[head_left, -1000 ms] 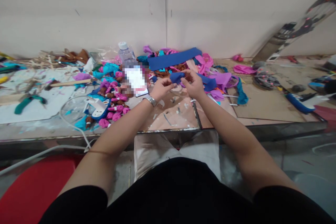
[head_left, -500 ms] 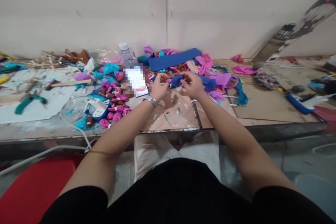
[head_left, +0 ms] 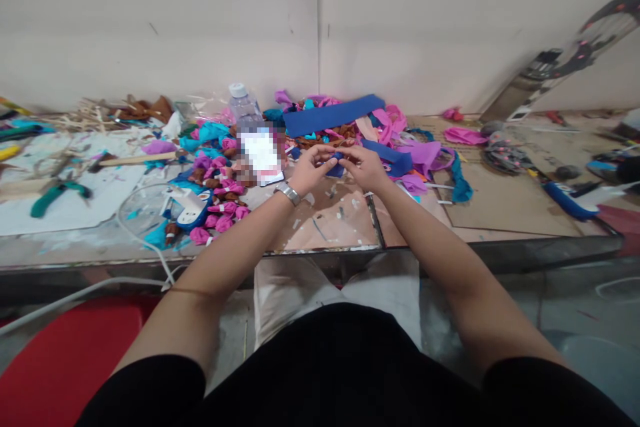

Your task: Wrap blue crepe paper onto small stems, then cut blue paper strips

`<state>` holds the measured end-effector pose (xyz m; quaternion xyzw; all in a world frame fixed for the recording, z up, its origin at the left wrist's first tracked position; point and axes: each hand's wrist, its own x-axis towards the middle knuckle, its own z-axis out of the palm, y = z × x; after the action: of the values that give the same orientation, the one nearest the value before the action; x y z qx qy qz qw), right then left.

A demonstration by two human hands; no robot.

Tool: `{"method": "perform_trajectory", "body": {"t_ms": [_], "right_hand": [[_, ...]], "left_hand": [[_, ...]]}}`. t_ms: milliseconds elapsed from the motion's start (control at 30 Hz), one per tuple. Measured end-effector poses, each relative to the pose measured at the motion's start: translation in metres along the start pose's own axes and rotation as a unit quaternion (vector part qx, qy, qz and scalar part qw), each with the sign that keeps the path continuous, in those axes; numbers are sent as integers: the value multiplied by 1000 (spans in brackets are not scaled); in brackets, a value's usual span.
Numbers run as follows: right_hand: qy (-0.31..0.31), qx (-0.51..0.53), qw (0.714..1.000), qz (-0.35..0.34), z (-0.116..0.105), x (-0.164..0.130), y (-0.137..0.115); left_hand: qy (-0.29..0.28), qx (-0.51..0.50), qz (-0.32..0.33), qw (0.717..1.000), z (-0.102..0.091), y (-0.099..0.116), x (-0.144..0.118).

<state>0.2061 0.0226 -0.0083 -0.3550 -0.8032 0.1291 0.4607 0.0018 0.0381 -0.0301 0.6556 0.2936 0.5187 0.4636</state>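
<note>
Head view: both forearms reach forward over the table (head_left: 325, 227), wrists close together. The left hand (head_left: 309, 172), a watch on its wrist, and the right hand (head_left: 367, 168) each pinch a small blue fabric piece (head_left: 335, 168) between curled fingertips, just above the tabletop. Behind the hands lies a long blue strip (head_left: 333, 115) amid pink and purple scraps. A water bottle (head_left: 243, 105) stands farther left; green pliers (head_left: 53, 192) lie well apart.

Two bare hands, left hand (head_left: 309, 172) and right hand (head_left: 367, 167); one small dark blue cloth piece (head_left: 335, 167) between them; one long blue fabric strip (head_left: 334, 115); one clear plastic bottle (head_left: 242, 104); one silver wristwatch (head_left: 289, 193); one teal-handled pliers (head_left: 53, 194)
</note>
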Motion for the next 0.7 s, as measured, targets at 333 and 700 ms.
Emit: {"method": "perform_trajectory", "body": {"t_ms": [333,700], "right_hand": [[3,81,996,40,3,-2,-4],[-15,65,998,0,0,0,-8]], "left_hand": [[22,-89,-24,995,1,1,2],[12,-65,-34,997,2,3,-1]]}}
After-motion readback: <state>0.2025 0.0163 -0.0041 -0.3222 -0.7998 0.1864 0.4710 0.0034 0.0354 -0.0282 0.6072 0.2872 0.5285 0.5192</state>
